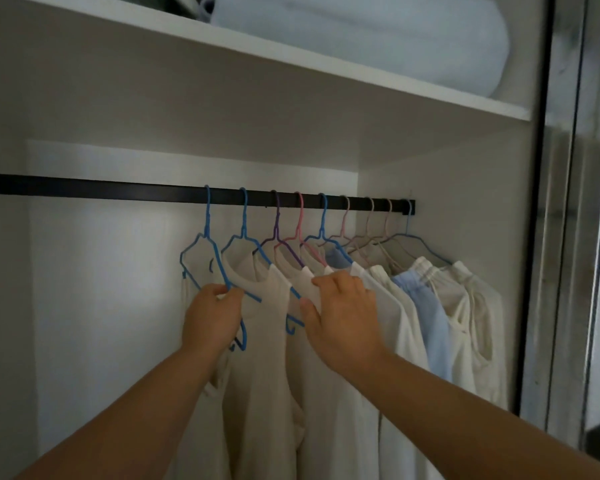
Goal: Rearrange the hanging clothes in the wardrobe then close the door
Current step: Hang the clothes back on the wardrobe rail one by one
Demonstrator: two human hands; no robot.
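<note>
1. Rail [118, 189], dark, crosses the wardrobe from 9 o'clock towards 3 o'clock; its left stretch is bare, and all hangers crowd the right stretch

2. Left hand [211, 315], just below centre at about 7 o'clock: fingers curled round the lower arm of the leftmost blue hanger [207, 237], so it grips that hanger; a pale garment hangs beside and under it

3. Cream top [260, 341] at centre, on the second blue hanger, between the two hands

4. Right hand [340, 310], just right of centre: fingers hooked over the shoulder edges of the next white garments [388, 306], thumb underneath, pinching the cloth

5. Further towards 3 o'clock: light blue garment [430, 317] and a cream drawstring piece [475, 306], packed close against the wardrobe's right end

6. Sliding door [568, 202] at 3 o'clock, mirrored, stands open

7. Progress, judged: rearranging is mid-way at best, since the clothes are bunched right with the left rail unused; spreading or reordering remains, and the door is not yet closed

8. Hard to make out: dim light; garment bottoms cut off at 6 o'clock; which hanger the right hand's cloth belongs to cannot be told; folded pale bedding [361, 39] on the shelf at 12 o'clock is blurred and cropped; the door's full extent is out of frame
</note>
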